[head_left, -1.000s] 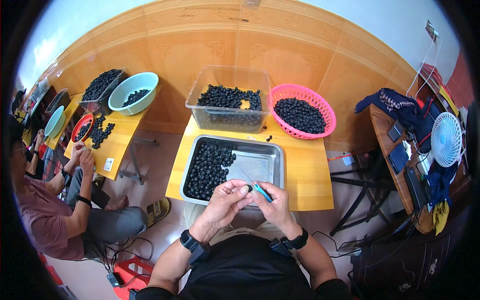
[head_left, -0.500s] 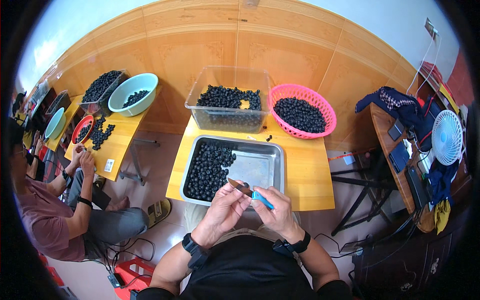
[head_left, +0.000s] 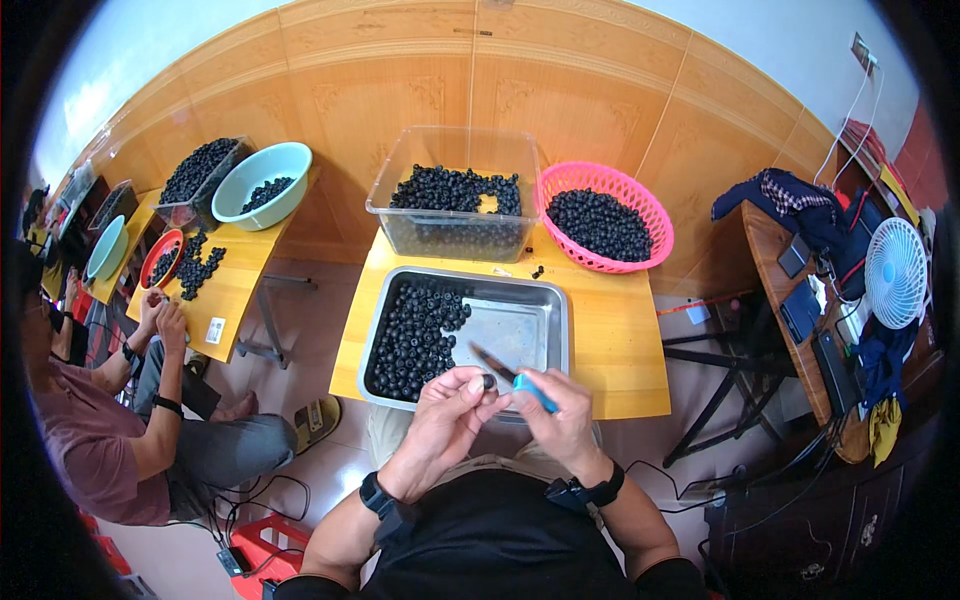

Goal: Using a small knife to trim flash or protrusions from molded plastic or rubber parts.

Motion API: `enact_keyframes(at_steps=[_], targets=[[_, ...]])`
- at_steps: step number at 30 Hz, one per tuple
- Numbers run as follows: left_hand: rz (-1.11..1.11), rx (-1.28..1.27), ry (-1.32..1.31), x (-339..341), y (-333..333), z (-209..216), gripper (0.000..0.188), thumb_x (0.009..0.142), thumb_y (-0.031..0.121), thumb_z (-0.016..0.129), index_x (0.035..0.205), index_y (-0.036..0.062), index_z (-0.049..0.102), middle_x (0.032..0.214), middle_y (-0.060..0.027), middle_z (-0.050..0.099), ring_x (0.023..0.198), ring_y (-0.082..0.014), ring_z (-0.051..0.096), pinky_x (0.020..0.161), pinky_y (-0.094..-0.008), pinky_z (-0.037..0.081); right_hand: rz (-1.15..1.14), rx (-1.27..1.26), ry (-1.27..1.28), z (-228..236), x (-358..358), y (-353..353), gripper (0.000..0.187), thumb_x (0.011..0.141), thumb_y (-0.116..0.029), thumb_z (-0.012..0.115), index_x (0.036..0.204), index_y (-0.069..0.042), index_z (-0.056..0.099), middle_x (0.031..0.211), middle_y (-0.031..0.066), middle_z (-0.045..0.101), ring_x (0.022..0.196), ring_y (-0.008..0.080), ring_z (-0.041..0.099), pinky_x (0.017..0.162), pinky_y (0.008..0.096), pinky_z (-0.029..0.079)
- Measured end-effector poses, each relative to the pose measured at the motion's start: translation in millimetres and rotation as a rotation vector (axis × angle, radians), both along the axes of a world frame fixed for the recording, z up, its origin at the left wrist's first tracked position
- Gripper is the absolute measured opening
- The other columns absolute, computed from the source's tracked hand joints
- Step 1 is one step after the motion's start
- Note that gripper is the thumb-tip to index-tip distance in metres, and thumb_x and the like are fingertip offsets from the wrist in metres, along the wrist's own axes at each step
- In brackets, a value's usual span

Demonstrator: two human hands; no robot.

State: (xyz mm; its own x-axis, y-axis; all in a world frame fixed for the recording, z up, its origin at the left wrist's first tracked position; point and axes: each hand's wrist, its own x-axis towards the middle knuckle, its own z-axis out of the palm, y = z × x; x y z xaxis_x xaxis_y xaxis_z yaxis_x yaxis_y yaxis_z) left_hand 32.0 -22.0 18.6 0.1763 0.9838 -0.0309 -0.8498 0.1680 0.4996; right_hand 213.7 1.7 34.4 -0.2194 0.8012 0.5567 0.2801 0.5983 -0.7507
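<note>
My left hand point(head_left: 447, 412) pinches one small round black piece point(head_left: 488, 381) between thumb and fingertips. In my right hand point(head_left: 560, 415) is a knife point(head_left: 493, 363) with a blue handle and a dark blade, which points up and to the left. The blade stands just beyond the pinched piece, apart from it. Both hands are over the near edge of a metal tray point(head_left: 563, 340). Many similar pieces point(head_left: 412, 340), some with a pale spot or hole, fill the tray's left part; its right part shows bare metal.
Behind the tray stand a clear plastic bin point(head_left: 455, 240) and a pink basket point(head_left: 606, 265), both holding black pieces. A few lie loose on the table point(head_left: 625, 370). At left, a co-worker point(head_left: 110, 430) sits by another table with a green bowl point(head_left: 300, 185). A fan point(head_left: 895, 273) is at right.
The knife has moved off the piece, its blade now steeper and farther from my left hand. My left hand has turned slightly, so the piece shows more at the fingertips.
</note>
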Motion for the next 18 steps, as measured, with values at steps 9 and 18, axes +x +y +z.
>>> enact_keyframes(at_steps=[9, 18], targets=[[-0.013, -0.022, -0.009, -4, -2, -2, 0.014, 0.097, 0.011, 0.067, 0.11, 0.0077, 0.065, 0.103, -0.0049, 0.067, 0.091, -0.015, 0.064, 0.093, -0.0365, 0.058, 0.11, -0.116, 0.005, 17, 5, -9, 0.034, 0.094, -0.021, 0.072, 0.114, 0.006, 0.069, 0.08, 0.0113, 0.063, 0.068, 0.0165, 0.059, 0.062, 0.0289, 0.045], [-0.024, -0.063, -0.091, 0, -6, 1, 0.016, 0.097, 0.008, 0.066, 0.112, 0.0068, 0.064, 0.109, -0.0066, 0.069, 0.1, -0.0174, 0.067, 0.092, -0.0359, 0.058, 0.123, -0.061, -0.06, 16, 2, -9, 0.034, 0.093, -0.023, 0.073, 0.113, 0.005, 0.07, 0.073, 0.0114, 0.06, 0.061, 0.0195, 0.057, 0.056, 0.0303, 0.044]])
